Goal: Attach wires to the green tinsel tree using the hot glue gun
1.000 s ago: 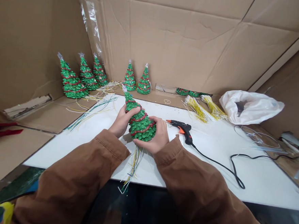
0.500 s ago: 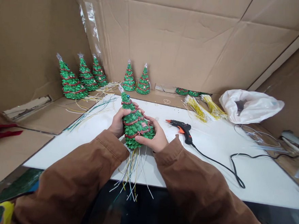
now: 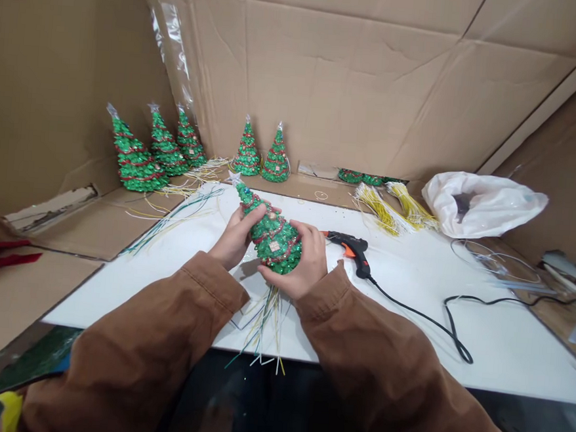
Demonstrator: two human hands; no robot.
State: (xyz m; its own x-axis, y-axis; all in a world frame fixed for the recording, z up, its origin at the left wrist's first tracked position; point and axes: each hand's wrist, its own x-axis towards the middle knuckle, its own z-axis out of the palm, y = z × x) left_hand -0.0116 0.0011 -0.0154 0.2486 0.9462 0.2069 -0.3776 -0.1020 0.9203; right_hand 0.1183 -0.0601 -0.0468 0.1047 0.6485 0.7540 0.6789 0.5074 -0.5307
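Between my two hands is a small green tinsel Christmas tree (image 3: 279,238) with red garland and a pale star on top. It is tilted, its tip leaning to the upper left. My left hand (image 3: 238,235) grips its upper left side, thumb across the front. My right hand (image 3: 308,260) is wrapped round the right side of its base; some fingers are hidden behind it. White, yellow and green wires (image 3: 265,326) trail from under the tree over the table's front edge. Right of my right hand lies a black and orange hot glue gun (image 3: 352,248).
Several finished-looking trees (image 3: 141,163) stand at the back left against cardboard. Loose wires (image 3: 174,214) lie left on the white table (image 3: 409,323). Yellow-white wire bundles (image 3: 382,209) and a white plastic bag (image 3: 486,203) are at the back right. The glue gun's black cord (image 3: 424,308) runs right.
The tree has turned in my hands and shifted slightly right, with its base swung round. The wires beneath moved with it. My hands moved a little right along with the tree.
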